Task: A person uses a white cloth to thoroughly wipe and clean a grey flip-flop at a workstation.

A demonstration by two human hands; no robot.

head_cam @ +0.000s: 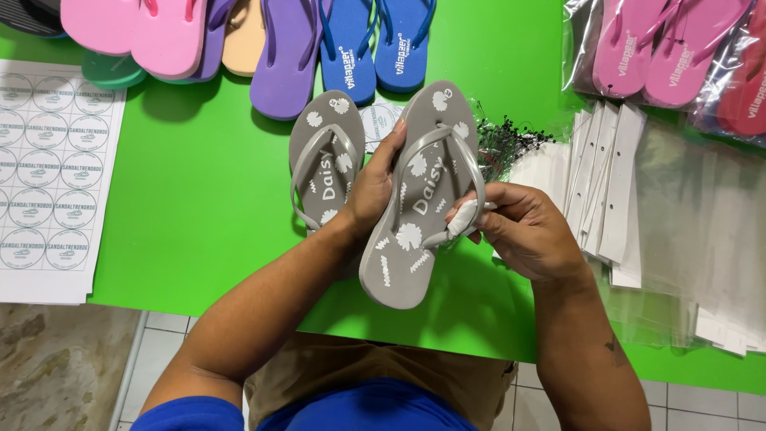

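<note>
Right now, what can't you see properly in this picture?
Head view:
- Left hand palm: hidden behind the held grey flip-flop.
- White piece in the right hand: fingers cover most.
- Pink flip-flops: cut off by the top edge.
- Black bits: too small.

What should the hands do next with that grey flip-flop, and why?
Probably press the small white piece snug around the strap. The right hand pinches it at the strap's side, while the left hand steadies the grey flip-flop. Its twin lies on the green table.
</note>
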